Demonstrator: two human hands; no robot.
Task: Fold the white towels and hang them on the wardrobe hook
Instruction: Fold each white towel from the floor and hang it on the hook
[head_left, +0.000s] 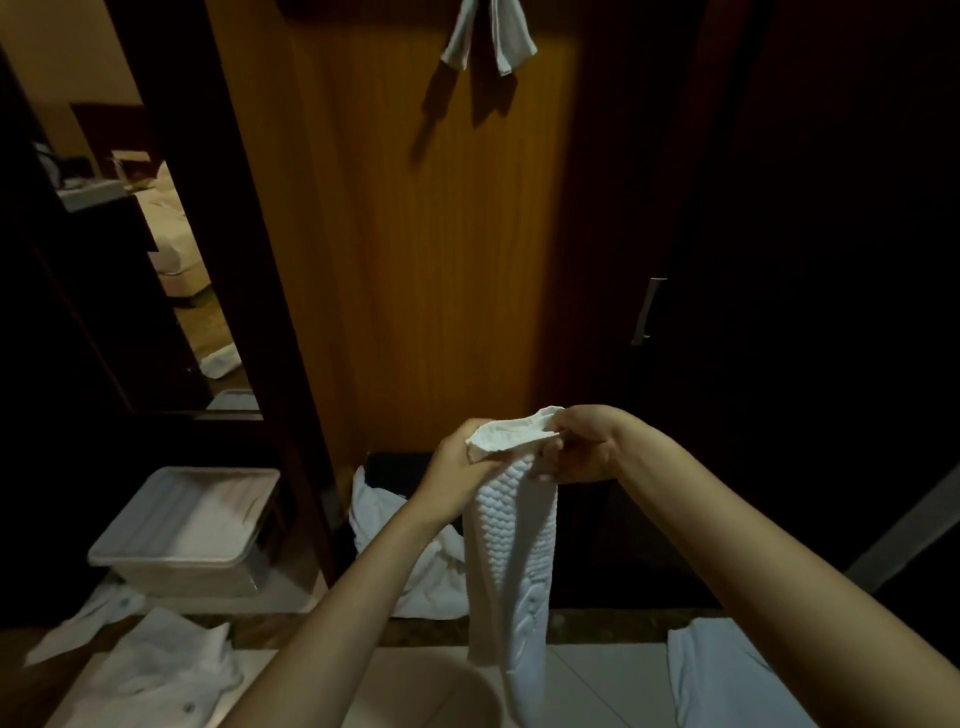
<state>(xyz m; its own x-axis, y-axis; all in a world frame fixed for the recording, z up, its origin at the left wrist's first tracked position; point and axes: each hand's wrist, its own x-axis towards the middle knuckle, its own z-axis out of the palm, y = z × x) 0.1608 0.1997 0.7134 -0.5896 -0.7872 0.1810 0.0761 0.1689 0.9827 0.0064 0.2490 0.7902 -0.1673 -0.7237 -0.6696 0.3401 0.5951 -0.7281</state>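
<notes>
Both hands up in front of the wooden wardrobe panel (436, 234), sharing 1 white towel (511, 545).

Left hand (457, 486): fingers curled round the towel's bunched top end from the left, thumb side pressed into the fabric. Closed grip, no gap visible.

Right hand (582, 447): fingers pinch the same top edge from the right, fingertips tucked into the fold. Narrow grip; exact finger spread hidden by the cloth.

Towel state: top edge gathered into a thick roll between the 2 hands, rest hangs straight down as a narrow folded strip. Waffle-like raised texture on the upper half, smoother lower down. Bottom end drops below the panel, over the pale tiled floor (597, 680).

Another white towel (488, 36) is already hanging at the top of the panel, 2 ends dangling, shadow cast on the wood. The hook itself is not visible.

Relative to the panel:
- At its foot, a dark basket (395, 462) with white cloth (415, 561) spilling over the rim.
- Left of it, a white plastic tub (187, 530) with more white laundry (161, 670) on the floor in front.
- Further left, a mirror (156, 249) showing a bed.
- Right of it, a dark wardrobe door with a metal handle (647, 312).
- Lower right, another white cloth piece (722, 675) on the floor.
</notes>
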